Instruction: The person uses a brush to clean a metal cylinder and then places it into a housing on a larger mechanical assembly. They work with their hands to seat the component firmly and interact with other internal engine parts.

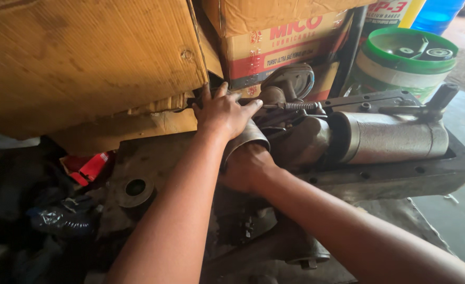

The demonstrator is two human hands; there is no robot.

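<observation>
1. The metal cylinder [387, 138] lies on its side on a heavy grey metal plate [400, 176], its long axis running left to right, with a small handle [440, 100] sticking up near its right end.
2. Just left of the cylinder sits a greasy linkage with a coil spring [299, 105] and a thin rod, lying along the same left-right line.
3. The left hand [223, 113] rests flat on the linkage left of the cylinder, fingers spread and pointing toward the spring; it grips nothing that shows.
4. The right hand [247, 165] is below it, curled around a short metal sleeve [248, 138] at the cylinder's left; its fingers are hidden, so I cannot tell how firm the hold is.
5. Both hands are close to the cylinder, the left one nearest the spring.
6. Above the cylinder, cardboard boxes [274, 44] and a wooden board [85, 63] crowd in; a green bucket [408, 66] stands behind it. Open room lies right of the plate's edge.
</observation>
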